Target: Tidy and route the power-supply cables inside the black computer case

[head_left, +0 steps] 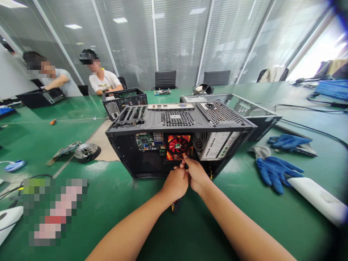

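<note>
A black computer case [174,127] lies on the green table with its open side facing me. Inside it are a red and black fan [178,145], a green circuit board [145,141] and a silver power supply [217,145]. My left hand [178,181] is closed in front of the fan's lower edge, with a dark cable end [175,206] hanging beneath it. Against it, my right hand [194,172] is pinched, fingertips just below the fan. Whatever lies between the fingers is too small to name.
Blue gloves [278,170] and a white device [318,197] are at the right. Behind stand another open case [252,108] and a smaller case [125,99]. A metal cooler [87,151] sits left. Two people work at the far left.
</note>
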Available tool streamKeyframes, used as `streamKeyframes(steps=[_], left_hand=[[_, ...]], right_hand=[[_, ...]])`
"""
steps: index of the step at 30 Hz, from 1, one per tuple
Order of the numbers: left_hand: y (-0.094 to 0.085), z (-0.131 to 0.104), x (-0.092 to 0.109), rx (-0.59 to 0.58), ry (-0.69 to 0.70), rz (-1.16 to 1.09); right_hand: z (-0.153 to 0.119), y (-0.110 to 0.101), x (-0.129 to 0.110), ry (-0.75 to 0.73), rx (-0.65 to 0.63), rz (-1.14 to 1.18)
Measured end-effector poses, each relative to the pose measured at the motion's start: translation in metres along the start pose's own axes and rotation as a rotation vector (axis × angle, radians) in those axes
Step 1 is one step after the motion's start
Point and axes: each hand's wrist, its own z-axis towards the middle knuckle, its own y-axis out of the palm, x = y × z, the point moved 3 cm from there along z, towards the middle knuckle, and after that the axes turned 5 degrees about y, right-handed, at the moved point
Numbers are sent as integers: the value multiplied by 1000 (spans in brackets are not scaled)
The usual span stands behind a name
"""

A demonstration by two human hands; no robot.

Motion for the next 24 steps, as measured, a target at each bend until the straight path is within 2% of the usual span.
streamKeyframes(steps=[7, 17, 24], left_hand=[[-2, -5, 6, -8, -18, 81], [2, 2, -2, 12, 13, -54], [0, -1, 1, 31, 38, -33]], right_hand=[[1, 0, 1, 0, -19, 29], [-1, 1, -2, -10, 38, -9], [1, 0, 0, -5, 10, 10]])
